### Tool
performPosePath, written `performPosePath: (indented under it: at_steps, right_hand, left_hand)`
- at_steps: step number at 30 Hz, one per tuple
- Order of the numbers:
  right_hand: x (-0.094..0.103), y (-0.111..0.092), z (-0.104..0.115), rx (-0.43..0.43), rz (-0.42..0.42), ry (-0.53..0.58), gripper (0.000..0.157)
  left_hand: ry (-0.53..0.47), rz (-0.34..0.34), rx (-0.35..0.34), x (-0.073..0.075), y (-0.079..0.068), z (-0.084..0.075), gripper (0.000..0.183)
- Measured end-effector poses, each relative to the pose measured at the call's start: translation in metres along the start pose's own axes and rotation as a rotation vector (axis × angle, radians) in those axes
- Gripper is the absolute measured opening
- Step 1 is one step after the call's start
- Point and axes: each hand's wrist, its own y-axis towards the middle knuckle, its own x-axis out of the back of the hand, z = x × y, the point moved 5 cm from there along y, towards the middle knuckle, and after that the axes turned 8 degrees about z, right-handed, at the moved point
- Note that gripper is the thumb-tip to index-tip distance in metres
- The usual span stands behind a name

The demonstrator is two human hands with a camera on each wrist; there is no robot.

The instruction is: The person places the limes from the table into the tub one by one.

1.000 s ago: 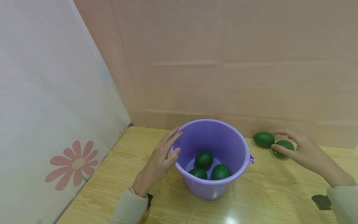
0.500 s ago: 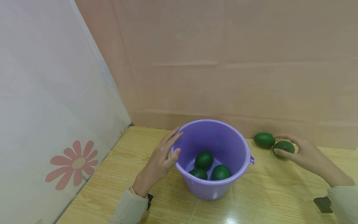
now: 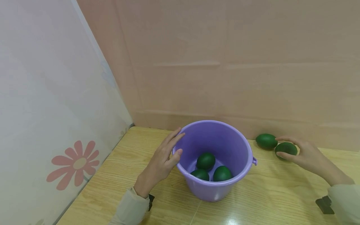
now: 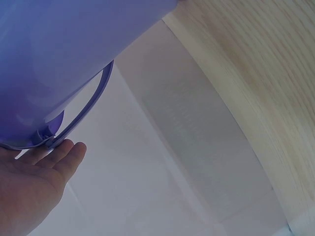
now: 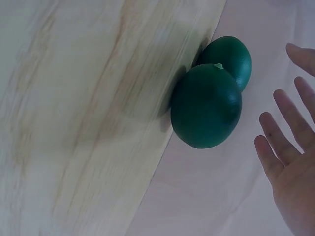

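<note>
A purple bucket (image 3: 209, 191) stands upright, with three dark green oval fruits (image 3: 206, 161) inside. At its left rim rests my left hand (image 3: 159, 160), fingers extended. The left wrist view shows those fingertips (image 4: 75, 153) by the rim and the bucket's handle (image 4: 91, 103). To the right of the bucket, two more green fruits lie close together: a left one (image 3: 266, 141) and a right one (image 3: 287, 148). My right hand (image 3: 307, 157) hovers over the right one with thumb and fingers spread. In the right wrist view, a gap separates its fingers (image 5: 283, 140) from the nearer fruit (image 5: 206, 105).
Everything stands on a light wooden tabletop (image 3: 270, 200). A tan sheet (image 3: 239, 62) rises along the back edge, just behind the loose fruits. On the left is a pale wall covering (image 3: 36, 93) with a pink flower print.
The head view has shifted very slightly. My left hand stays at the bucket rim, and my right hand keeps hovering over the right fruit with little visible movement.
</note>
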Motion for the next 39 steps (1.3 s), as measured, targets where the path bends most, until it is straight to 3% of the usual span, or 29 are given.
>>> performPosePath:
  at_steps: [10,23,39]
  right_hand:
    - [-0.004,0.003,-0.015,-0.001,-0.002,-0.013,0.048]
    - [-0.012,0.003,-0.03,-0.022,0.105,0.021,0.061]
    - [-0.015,0.002,-0.032,-0.028,0.146,-0.051,0.068]
  left_hand:
    - [-0.002,0.0,0.006,0.0,0.0,0.001,0.051]
    - [-0.003,0.0,0.002,0.0,0.001,0.0,0.052]
    - [-0.004,0.005,0.006,0.0,0.001,0.0,0.052]
